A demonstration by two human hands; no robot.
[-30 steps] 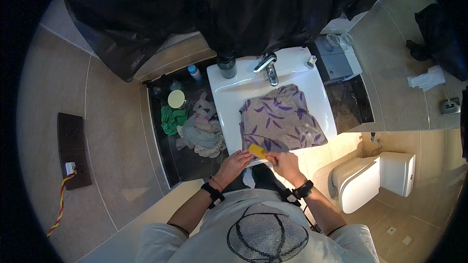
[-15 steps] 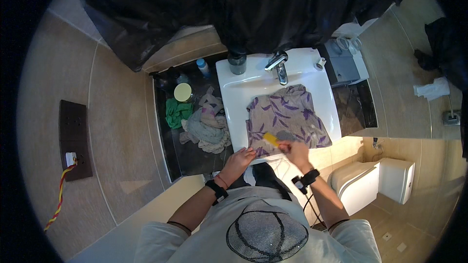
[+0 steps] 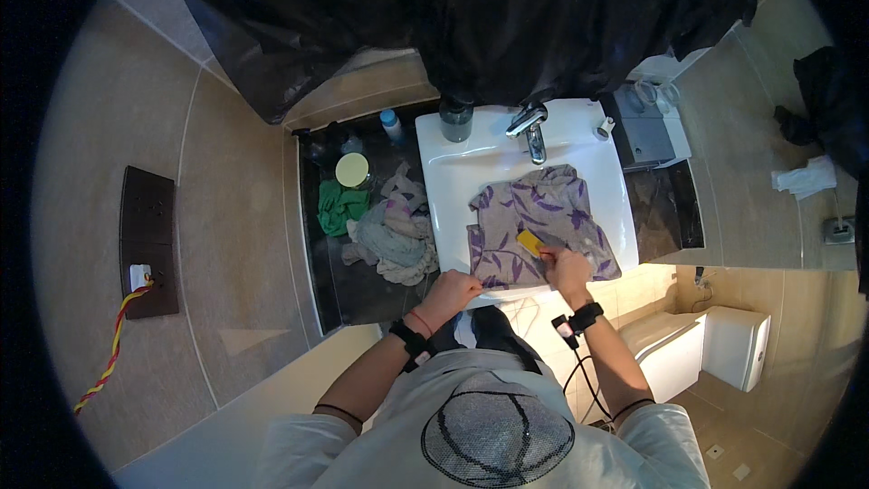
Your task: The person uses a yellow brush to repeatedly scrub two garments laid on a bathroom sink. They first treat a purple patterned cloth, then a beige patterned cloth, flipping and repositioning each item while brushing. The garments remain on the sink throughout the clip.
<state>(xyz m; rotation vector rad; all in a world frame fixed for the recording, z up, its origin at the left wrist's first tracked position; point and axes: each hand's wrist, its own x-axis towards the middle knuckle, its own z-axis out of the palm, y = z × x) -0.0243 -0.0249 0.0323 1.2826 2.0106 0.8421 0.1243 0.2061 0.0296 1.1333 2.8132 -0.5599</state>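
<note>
A grey cloth with purple leaf patterns lies spread over the white sink, covering most of its bowl. My right hand is closed on one end of a small yellow block, which rests against or just over the middle of the cloth. Whether the block is soap or a brush, I cannot make out. At the cloth's near left corner, by the front rim, my left hand has its fingers closed on the fabric edge.
A chrome faucet stands behind the cloth. To the left, the dark counter bears crumpled grey cloths, a green cloth, a pale-lidded jar and a blue-capped bottle. A grey box sits at right.
My right hand has moved slightly right and away from me with the yellow block. My left hand's fingers are drawn in more tightly at the cloth's corner. The whole view has shifted a little.
</note>
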